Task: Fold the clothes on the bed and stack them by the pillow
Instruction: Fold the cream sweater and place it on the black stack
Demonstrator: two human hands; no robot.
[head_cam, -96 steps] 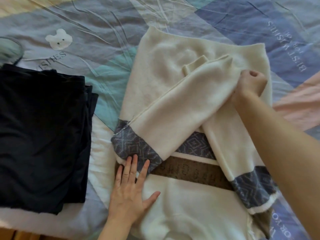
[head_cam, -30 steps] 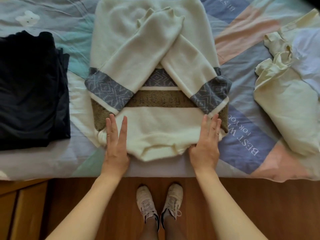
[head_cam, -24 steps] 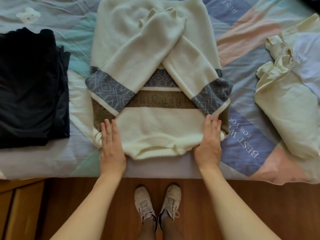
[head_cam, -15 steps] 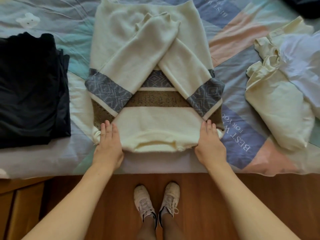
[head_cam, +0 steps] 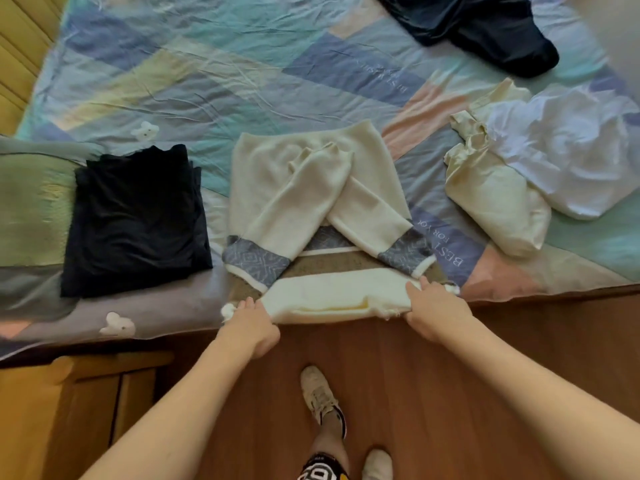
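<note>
Sweater lies half folded, sleeves crossed; left hand and right hand each grip its near hem. Left of it, one folded black garment touches the pillow. Right, crumpled clothes wait.

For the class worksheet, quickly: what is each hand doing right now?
Left hand: closed, gripping the cream sweater at its near left corner.
Right hand: closed, gripping its near right corner.

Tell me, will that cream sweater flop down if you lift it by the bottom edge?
Probably floppy: the cream sweater is soft knit, and its hem already sags between the left hand and right hand. The crossed sleeves would likely slide off when lifted. It looks thick, so maybe a bit heavy.
</note>
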